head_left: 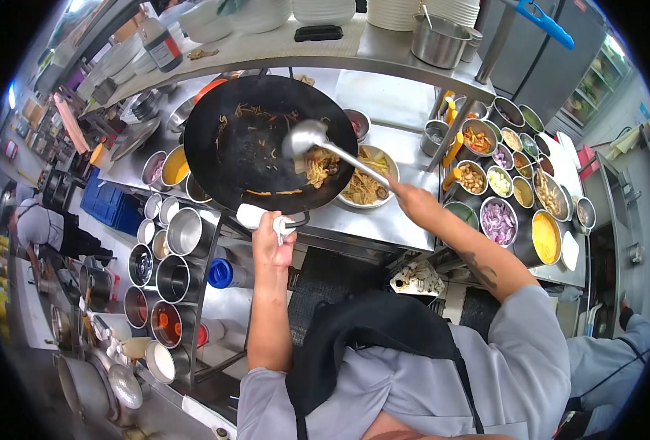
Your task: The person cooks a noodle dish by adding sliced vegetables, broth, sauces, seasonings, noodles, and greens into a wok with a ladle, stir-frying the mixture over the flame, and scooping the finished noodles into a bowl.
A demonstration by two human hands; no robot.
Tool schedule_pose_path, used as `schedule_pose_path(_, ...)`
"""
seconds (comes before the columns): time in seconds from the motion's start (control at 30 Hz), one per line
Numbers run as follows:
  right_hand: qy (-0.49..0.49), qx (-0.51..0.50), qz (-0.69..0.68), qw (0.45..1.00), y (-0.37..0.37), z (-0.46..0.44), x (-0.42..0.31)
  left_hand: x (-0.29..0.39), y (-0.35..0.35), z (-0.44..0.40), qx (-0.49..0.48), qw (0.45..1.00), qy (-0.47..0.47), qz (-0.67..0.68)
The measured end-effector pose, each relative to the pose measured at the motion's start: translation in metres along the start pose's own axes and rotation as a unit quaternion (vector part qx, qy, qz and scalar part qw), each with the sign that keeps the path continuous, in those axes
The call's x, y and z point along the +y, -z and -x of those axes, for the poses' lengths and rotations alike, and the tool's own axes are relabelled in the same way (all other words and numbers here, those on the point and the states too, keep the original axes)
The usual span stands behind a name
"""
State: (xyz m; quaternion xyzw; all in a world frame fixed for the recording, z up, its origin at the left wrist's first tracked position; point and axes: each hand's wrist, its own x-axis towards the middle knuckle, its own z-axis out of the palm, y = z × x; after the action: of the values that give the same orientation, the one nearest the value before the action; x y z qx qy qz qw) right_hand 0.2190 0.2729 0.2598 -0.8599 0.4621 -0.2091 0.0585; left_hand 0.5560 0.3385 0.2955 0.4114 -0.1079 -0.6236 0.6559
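My left hand is closed around a folded white cloth at the near handle of a large black wok. The wok is tilted over the steel counter, with scraps of noodle stuck to its inside. In my right hand is the handle of a steel ladle, its bowl inside the wok by a clump of noodles. Just under the wok's right rim stands a white bowl holding noodles and vegetables, partly hidden by the wok and the ladle handle.
Several steel bowls of chopped ingredients, including red onion, crowd the counter at right. A steel shelf with stacked plates and a pot crosses behind the wok. Pots fill a rack at left. Co-workers stand at both sides.
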Motion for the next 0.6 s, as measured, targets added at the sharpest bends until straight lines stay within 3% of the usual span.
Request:
schedule_pose_path(0.1,0.001,-0.058,0.074,0.996,0.025,0.048,0.004,0.003,0.003,-0.01,-0.005,1.0,-0.004,0.016)
schedule_pose_path(0.3,-0.008,-0.06,0.212,0.975,0.082,0.081,0.017,0.003,0.004,-0.018,-0.005,0.999,-0.036,0.021)
schedule_pose_path(0.6,-0.044,-0.063,0.252,0.965,0.135,0.089,0.022,0.004,0.006,-0.011,0.025,0.996,-0.069,-0.045)
